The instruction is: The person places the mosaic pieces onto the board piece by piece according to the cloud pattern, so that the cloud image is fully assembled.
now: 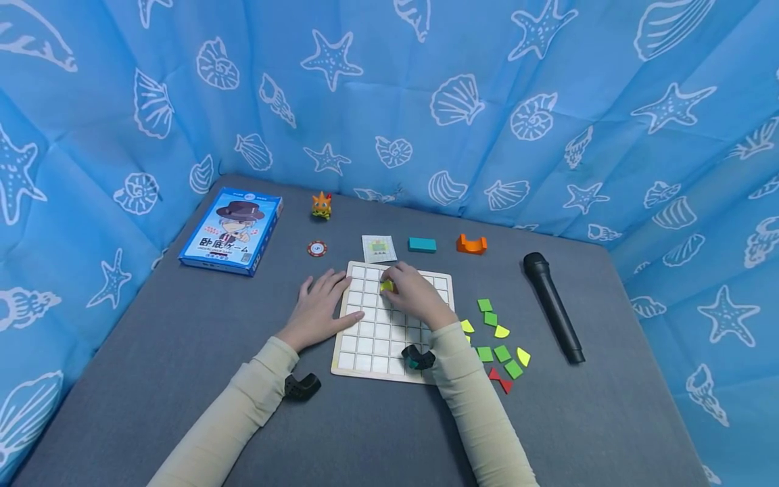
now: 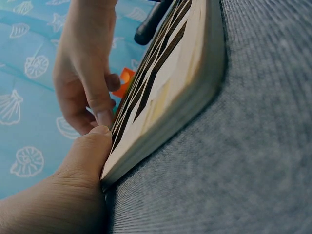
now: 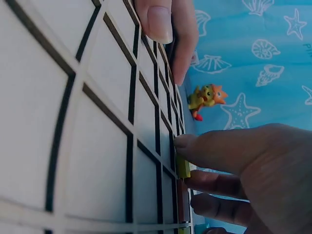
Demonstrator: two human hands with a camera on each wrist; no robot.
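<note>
My left hand (image 1: 319, 308) rests on the left edge of a pale wooden grid board (image 1: 364, 364), fingers spread on the table and thumb over the rim. In the left wrist view the thumb (image 2: 87, 156) presses the board's edge. Over the board's upper part, my right hand (image 1: 416, 292) pinches a small yellow piece (image 1: 386, 286) at a square. The right wrist view shows this yellow piece (image 3: 183, 166) between thumb and fingers, low against the grid. A reddish piece (image 3: 183, 201) lies in the grid just beside it. Part of the board is hidden under the right hand and forearm.
Loose green squares (image 1: 502, 353), yellow quarter-rounds (image 1: 523, 357) and red pieces (image 1: 500, 380) lie right of the board. A microphone (image 1: 554, 308) is farther right. Behind stand a pattern card (image 1: 379, 248), teal block (image 1: 422, 245), orange block (image 1: 471, 244), chip (image 1: 317, 248), figurine (image 1: 321, 205) and blue box (image 1: 231, 230).
</note>
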